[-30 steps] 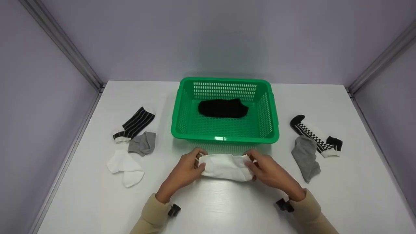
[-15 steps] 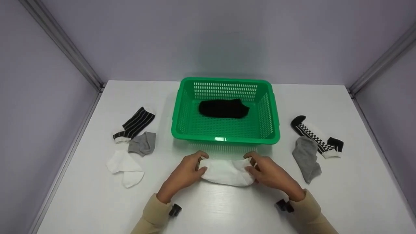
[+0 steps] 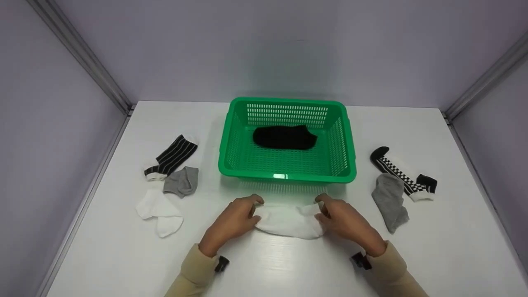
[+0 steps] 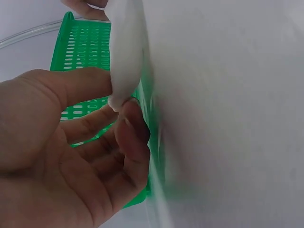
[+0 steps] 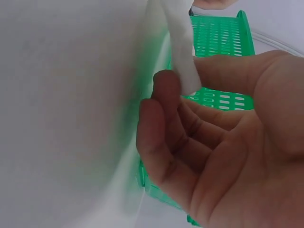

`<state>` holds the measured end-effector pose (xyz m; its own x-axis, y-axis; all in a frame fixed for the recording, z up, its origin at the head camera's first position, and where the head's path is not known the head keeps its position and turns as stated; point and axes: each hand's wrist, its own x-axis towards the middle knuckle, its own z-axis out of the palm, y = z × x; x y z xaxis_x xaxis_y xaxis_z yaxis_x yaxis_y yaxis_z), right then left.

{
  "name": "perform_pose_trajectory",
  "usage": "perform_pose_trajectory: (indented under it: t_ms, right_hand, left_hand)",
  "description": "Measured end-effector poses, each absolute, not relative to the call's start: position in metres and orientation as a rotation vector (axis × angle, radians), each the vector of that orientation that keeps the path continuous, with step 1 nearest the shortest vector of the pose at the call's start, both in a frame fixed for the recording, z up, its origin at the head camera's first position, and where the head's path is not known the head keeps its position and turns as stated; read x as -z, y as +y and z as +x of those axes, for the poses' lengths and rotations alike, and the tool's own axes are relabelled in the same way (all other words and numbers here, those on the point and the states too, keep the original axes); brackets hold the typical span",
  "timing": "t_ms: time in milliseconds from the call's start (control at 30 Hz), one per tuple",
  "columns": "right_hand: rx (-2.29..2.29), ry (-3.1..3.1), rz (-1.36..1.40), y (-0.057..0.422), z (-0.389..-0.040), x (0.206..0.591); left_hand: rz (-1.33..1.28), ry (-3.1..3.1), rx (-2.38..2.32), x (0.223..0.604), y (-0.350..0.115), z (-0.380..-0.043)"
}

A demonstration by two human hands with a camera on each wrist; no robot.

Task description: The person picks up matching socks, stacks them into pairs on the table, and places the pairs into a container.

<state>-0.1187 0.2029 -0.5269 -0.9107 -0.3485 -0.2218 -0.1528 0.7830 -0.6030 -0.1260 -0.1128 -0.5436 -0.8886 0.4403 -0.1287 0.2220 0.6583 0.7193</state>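
Observation:
A white sock lies lengthwise between both hands, low over the white table in front of the green basket. My left hand pinches its left end between thumb and fingers, as the left wrist view shows with the sock edge-on. At the other end, my right hand pinches the sock; the right wrist view has its end between thumb and fingertips. Inside the green basket rests a black sock, laid flat.
On the left lie a black striped sock, a grey sock and a white sock. On the right are a black-and-white checkered sock and a grey sock. Walls enclose the table's back and sides.
Both hands have brought the white sock slightly toward the person and lower. The right hand has shifted a little to the right. The other socks and the basket stay put.

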Motion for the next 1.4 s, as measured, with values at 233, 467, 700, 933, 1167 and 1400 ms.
perform_pose_trajectory:
  t_ms: [233,467,700,933,1167,1400]
  right_hand:
    - [0.833,2.675,-0.339,0.201,-0.118,0.528]
    - [0.841,2.676,-0.34,0.2,-0.119,0.528]
    - [0.81,2.781,-0.375,0.2,-0.117,0.521]
    - [0.777,2.802,-0.72,0.19,-0.111,0.518]
    - [0.638,2.738,-0.918,0.191,-0.111,0.526]
    - [0.618,2.717,-0.918,0.193,-0.111,0.525]
  left_hand:
    - [0.509,2.669,-1.047,0.543,-0.112,-0.126]
    - [0.522,2.685,-1.05,0.541,-0.11,-0.128]
    - [0.527,2.799,-0.935,0.529,-0.102,-0.119]
    - [0.804,2.766,-0.904,0.52,-0.082,-0.113]
    - [0.843,2.717,-0.743,0.531,-0.076,-0.113]
    - [0.81,2.748,-0.646,0.531,-0.078,-0.114]
